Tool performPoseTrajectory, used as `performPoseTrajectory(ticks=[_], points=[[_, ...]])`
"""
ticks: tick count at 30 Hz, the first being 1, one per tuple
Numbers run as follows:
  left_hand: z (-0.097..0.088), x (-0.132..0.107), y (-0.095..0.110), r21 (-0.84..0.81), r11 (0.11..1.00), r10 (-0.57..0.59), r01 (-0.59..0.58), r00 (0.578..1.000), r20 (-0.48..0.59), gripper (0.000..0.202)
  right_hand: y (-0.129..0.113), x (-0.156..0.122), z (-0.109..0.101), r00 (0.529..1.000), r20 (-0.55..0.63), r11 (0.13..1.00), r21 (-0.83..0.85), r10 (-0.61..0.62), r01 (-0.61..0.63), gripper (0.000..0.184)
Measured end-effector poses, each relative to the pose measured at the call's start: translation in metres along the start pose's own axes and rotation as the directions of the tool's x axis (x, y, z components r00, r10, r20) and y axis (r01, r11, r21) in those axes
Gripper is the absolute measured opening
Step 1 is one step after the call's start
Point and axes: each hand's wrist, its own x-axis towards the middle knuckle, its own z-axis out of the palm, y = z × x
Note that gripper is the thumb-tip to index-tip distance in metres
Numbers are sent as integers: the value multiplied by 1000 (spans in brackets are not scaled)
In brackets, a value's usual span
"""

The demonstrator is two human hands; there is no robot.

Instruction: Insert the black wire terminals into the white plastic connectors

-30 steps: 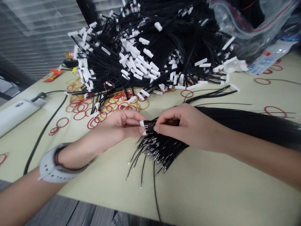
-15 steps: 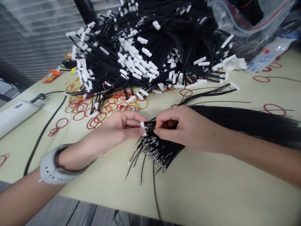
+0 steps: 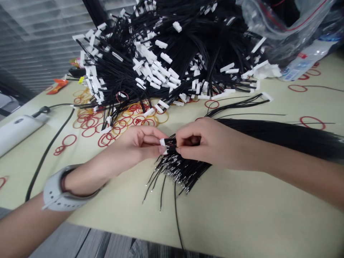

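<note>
My left hand [image 3: 143, 145] pinches a small white connector housing [image 3: 162, 142] between thumb and fingers. Close beside it on the right, my right hand [image 3: 200, 141] is closed, its thumb and forefinger pinching black wire [image 3: 170, 144] that runs to the housing. Whether each wire end sits inside the housing is too small to tell. Under both hands lies a thick bundle of loose black wires [image 3: 193, 170] with bare silvery metal terminals fanned toward the front. The bundle stretches away to the right beneath my right forearm.
A big heap of black wires with white connectors [image 3: 158, 71] fills the back. Red and yellow rubber bands [image 3: 120, 123] lie before it. A wired connector [image 3: 267, 96], a plastic bag [image 3: 285, 32], a bottle [image 3: 309, 59] and a white corded device [image 3: 21, 130] are around.
The view has shifted slightly. My right thumb and forefinger have moved a little at the wires beside the housing; my left hand keeps its pinch.
</note>
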Motion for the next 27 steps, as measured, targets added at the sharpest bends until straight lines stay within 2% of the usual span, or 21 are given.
performPoseTrajectory(ticks=[4,10,18,23,27], points=[[1,0,2,16,1000,12,-12,1000,4,10,-2,1,1,1000,-19,1000,-16,22,-22,20],[4,1,0,62,998,38,-32,994,-105,9,-4,0,6,995,-93,996,-82,-23,15,18],[3,2,-5,9,997,78,-78,990,-121,13,-5,-1,11,984,-175,998,-67,-20,9,15],[2,-1,-1,-102,991,76,-81,996,-45,13,-4,0,7,986,-159,994,-105,-58,42,14],[-1,-2,0,-87,992,91,-89,996,18,10,-3,-1,5,986,-129,990,-109,-104,90,15]])
